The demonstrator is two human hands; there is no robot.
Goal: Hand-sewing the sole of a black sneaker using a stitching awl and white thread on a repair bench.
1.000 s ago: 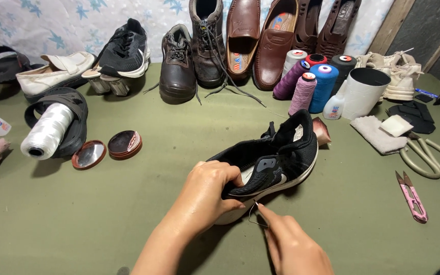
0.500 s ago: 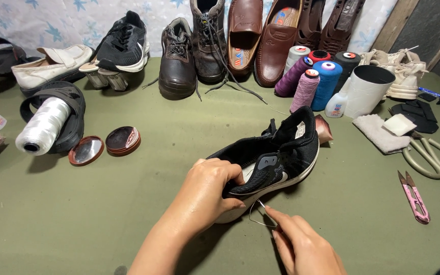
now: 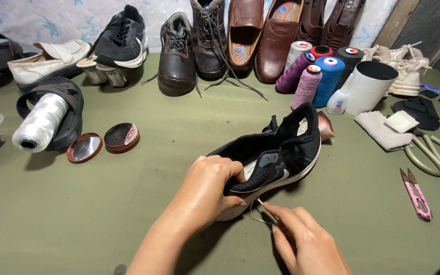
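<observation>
The black sneaker (image 3: 273, 155) lies on its side in the middle of the green table (image 3: 77, 224). The left hand (image 3: 207, 191) wraps its fingers around the toe end and holds it tight. The right hand (image 3: 306, 242) pinches a thin curved needle (image 3: 260, 214) right by the white sole — its fingers are closed on it. The needle tip sits at the edge of the sole, so the sewing looks under way. How many stitches are done I cannot tell — they are too small to see. The thread spools (image 3: 314, 76), scissors (image 3: 434, 155) and pink snips (image 3: 416, 193) wait nearby, not touched
</observation>
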